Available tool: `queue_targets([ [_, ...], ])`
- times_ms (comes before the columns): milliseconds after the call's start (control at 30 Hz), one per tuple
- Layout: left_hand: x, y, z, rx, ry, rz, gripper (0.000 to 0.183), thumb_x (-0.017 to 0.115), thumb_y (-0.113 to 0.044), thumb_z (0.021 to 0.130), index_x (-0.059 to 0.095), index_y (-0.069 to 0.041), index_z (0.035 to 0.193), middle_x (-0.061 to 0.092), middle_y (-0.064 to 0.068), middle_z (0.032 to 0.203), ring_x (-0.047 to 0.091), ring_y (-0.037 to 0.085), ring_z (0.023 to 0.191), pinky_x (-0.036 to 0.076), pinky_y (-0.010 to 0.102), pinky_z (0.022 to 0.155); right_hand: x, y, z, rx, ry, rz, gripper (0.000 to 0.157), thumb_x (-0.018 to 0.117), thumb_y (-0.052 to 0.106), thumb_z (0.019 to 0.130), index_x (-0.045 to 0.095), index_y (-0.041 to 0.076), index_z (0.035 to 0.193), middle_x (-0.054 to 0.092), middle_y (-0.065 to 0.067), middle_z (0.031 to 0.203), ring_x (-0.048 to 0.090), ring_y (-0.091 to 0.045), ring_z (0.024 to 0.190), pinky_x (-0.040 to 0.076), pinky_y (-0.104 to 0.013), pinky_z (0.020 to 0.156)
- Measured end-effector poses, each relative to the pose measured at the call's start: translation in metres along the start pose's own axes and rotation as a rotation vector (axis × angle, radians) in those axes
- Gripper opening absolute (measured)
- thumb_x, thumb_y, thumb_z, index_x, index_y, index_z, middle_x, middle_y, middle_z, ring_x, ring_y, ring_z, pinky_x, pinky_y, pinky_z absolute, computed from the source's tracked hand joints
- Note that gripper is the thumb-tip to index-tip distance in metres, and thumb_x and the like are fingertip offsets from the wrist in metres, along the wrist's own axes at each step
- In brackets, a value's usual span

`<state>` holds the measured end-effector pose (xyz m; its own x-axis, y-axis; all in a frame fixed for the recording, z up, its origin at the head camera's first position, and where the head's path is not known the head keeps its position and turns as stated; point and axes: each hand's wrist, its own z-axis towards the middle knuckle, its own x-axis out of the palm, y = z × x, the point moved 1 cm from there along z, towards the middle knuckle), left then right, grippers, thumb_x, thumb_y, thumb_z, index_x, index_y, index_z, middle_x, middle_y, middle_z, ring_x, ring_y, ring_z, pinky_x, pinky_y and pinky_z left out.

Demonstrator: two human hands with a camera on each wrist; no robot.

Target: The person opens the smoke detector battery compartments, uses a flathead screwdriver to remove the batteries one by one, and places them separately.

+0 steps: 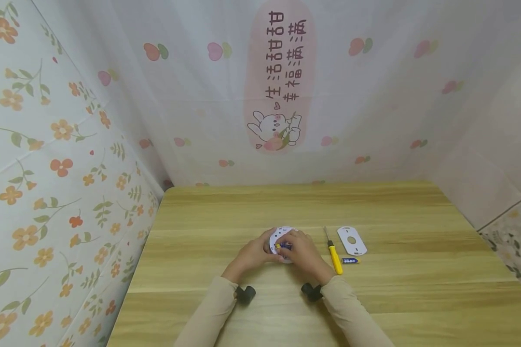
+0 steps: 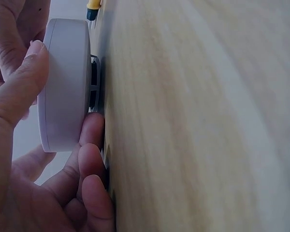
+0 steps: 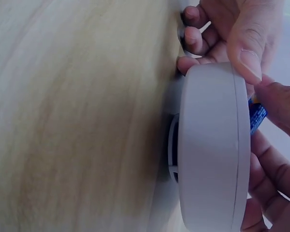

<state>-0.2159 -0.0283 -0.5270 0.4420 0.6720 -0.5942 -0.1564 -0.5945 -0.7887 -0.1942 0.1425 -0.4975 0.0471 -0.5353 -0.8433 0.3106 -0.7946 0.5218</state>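
Note:
A round white smoke detector lies back side up over the wooden table, its dark vented dome facing down in both wrist views. My left hand grips its rim from the left, thumb on the upper edge and fingers curled beneath. Over the back, my right hand pinches a blue and yellow battery between thumb and fingers. That battery sits at the detector's back face, partly hidden by the fingers. In the right wrist view, the left thumb is close beside the right thumb at the battery's end.
Right of the hands lies a yellow-handled screwdriver, its shaft pointing away. Beside it are a second blue and yellow battery and a white mounting plate with a round central hole. Patterned curtains hang behind and left of the table.

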Motion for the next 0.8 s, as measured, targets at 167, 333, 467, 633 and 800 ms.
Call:
queue_targets([
  [167, 0.0, -0.001, -0.001, -0.003, -0.005, -0.005, 0.097, 0.079, -0.049, 0.073, 0.029, -0.024, 0.153, 0.056, -0.001, 0.08, 0.051, 0.015, 0.076, 0.041, 0.032, 0.072, -0.005, 0.001, 0.0, -0.022, -0.005, 0.05, 0.012, 0.074, 0.017, 0.083, 0.073, 0.015, 0.094, 0.072, -0.001, 0.098, 0.059, -0.019, 0.091, 0.042, -0.044, 0.087],
  [333, -0.001, -0.004, -0.003, -0.015, -0.001, -0.03, 0.097, 0.079, -0.049, 0.074, 0.028, -0.024, 0.153, 0.061, 0.002, 0.087, 0.053, 0.016, 0.081, 0.042, 0.034, 0.076, -0.008, 0.0, 0.0, -0.01, 0.008, 0.082, 0.008, 0.072, 0.016, 0.085, 0.072, 0.017, 0.093, 0.074, 0.002, 0.095, 0.061, -0.017, 0.093, 0.042, -0.044, 0.089],
  [467, -0.002, -0.005, -0.004, -0.021, -0.005, -0.041, 0.097, 0.079, -0.048, 0.074, 0.028, -0.025, 0.153, 0.064, 0.002, 0.095, 0.054, 0.017, 0.086, 0.043, 0.036, 0.081, -0.009, 0.0, 0.0, -0.017, 0.007, 0.097, 0.009, 0.072, 0.016, 0.085, 0.072, 0.016, 0.094, 0.074, 0.002, 0.094, 0.063, -0.015, 0.09, 0.043, -0.043, 0.089],
  [633, -0.002, -0.004, -0.003, -0.021, 0.002, -0.03, 0.096, 0.079, -0.047, 0.075, 0.028, -0.025, 0.153, 0.059, -0.001, 0.085, 0.053, 0.015, 0.08, 0.042, 0.031, 0.074, -0.011, 0.0, -0.001, -0.02, -0.001, 0.077, 0.009, 0.072, 0.017, 0.085, 0.071, 0.017, 0.095, 0.075, 0.003, 0.091, 0.066, -0.013, 0.087, 0.039, -0.039, 0.087],
  [800, -0.002, -0.005, -0.004, -0.009, 0.013, -0.006, 0.096, 0.079, -0.046, 0.075, 0.027, -0.022, 0.153, 0.061, 0.001, 0.09, 0.052, 0.014, 0.08, 0.041, 0.03, 0.071, -0.015, 0.0, -0.002, -0.018, 0.001, 0.035, 0.012, 0.073, 0.021, 0.085, 0.07, 0.02, 0.096, 0.073, 0.006, 0.088, 0.064, -0.012, 0.086, 0.033, -0.035, 0.082],
])
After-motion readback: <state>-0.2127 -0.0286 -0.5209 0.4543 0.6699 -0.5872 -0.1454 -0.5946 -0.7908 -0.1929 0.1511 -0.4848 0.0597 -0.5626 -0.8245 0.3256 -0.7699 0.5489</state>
